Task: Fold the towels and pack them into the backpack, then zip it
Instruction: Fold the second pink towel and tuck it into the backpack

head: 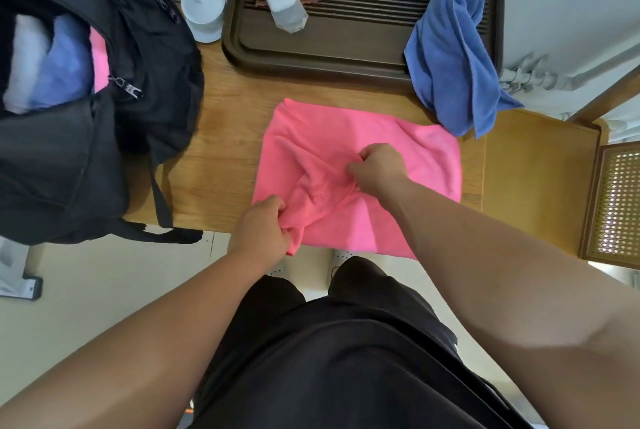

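Left hand (265,226) and right hand (379,167) each pinch the pink towel (346,130) (tips buried in folds).

a strip of bare wooden table (221,137) runs open between the black backpack (69,165) at left and the pink towel (363,137). beyond it, the dark slatted tray (311,61) and crumpled blue towel (446,58) block the far side. folded towels (52,61) fill much of the backpack's opening.

The pink towel (363,148) is plain bright pink, the blue towel (446,54) plain mid blue. The backpack (62,165) is black; the packed towels (59,65) inside show white, pale blue and pink. The tabletop (221,151) is honey-coloured wood grain, the tray (311,63) dark brown with ribbing
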Action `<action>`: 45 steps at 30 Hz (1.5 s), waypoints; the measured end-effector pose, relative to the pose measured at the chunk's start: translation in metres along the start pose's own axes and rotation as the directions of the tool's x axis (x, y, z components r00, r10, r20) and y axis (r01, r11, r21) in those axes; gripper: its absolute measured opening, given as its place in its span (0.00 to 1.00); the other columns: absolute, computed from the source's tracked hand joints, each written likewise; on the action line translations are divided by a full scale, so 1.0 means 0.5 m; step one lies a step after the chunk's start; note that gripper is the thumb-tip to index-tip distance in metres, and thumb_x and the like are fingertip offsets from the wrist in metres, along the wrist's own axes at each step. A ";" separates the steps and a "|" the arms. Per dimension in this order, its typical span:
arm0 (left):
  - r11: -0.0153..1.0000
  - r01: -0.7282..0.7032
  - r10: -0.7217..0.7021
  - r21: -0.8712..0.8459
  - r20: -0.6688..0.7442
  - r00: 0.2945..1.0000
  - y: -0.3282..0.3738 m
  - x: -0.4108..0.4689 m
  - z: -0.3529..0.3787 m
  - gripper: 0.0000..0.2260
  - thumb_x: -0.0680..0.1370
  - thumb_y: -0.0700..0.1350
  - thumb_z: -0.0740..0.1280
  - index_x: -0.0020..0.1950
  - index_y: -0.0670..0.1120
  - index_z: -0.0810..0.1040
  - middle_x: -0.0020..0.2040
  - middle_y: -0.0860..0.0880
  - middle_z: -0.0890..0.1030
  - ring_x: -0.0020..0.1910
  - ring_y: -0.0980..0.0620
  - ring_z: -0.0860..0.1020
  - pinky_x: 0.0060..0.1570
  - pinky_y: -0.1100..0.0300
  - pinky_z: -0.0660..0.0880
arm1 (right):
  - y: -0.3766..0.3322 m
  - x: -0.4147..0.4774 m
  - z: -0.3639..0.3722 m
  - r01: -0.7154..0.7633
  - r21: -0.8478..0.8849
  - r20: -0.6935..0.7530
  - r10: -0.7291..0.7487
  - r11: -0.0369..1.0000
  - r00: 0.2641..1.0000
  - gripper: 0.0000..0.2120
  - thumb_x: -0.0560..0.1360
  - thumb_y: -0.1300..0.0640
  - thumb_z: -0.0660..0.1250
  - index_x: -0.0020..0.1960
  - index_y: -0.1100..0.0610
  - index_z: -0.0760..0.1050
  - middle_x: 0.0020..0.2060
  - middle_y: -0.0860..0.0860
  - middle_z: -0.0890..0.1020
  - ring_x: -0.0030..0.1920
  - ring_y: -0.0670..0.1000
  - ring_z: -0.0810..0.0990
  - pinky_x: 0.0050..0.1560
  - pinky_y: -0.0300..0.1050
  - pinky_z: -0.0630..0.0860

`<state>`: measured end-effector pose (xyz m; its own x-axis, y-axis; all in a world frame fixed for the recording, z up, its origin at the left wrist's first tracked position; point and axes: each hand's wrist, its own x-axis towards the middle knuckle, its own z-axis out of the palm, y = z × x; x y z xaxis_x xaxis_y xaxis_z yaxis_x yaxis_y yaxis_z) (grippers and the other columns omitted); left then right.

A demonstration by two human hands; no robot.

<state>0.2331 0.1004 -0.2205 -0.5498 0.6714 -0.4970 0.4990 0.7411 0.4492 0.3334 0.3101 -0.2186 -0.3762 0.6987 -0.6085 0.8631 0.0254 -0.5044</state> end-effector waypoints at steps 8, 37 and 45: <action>0.998 0.045 -0.044 -0.038 0.016 0.999 -0.019 -0.008 -0.014 0.07 0.72 0.43 0.69 0.37 0.44 0.74 0.33 0.50 0.76 0.34 0.47 0.74 0.32 0.55 0.67 | 0.002 -0.013 0.003 0.092 0.118 0.076 -0.102 0.989 0.992 0.08 0.73 0.63 0.64 0.36 0.62 0.77 0.31 0.57 0.75 0.34 0.55 0.75 0.36 0.55 0.76; 0.901 -0.129 0.123 0.414 0.042 0.992 0.129 0.114 0.007 0.49 0.72 0.72 0.62 0.82 0.49 0.43 0.82 0.44 0.40 0.80 0.41 0.43 0.77 0.41 0.44 | 0.064 -0.014 -0.036 0.310 -0.535 0.060 -0.330 0.786 0.942 0.46 0.69 0.32 0.69 0.80 0.39 0.49 0.81 0.55 0.42 0.79 0.63 0.45 0.75 0.66 0.53; 0.854 -0.189 0.129 0.484 0.156 0.979 0.062 0.136 0.032 0.62 0.60 0.83 0.57 0.77 0.52 0.26 0.76 0.44 0.23 0.75 0.43 0.24 0.76 0.40 0.36 | 0.110 -0.028 -0.009 0.196 -0.630 0.115 -0.159 0.752 0.981 0.61 0.62 0.23 0.66 0.77 0.39 0.28 0.78 0.56 0.29 0.77 0.65 0.29 0.73 0.75 0.40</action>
<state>0.2218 0.1689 -0.2520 -0.3696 0.7525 -0.5451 0.8548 0.5054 0.1182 0.3878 0.3049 -0.2352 -0.5451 0.5988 -0.5868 0.7873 0.6062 -0.1126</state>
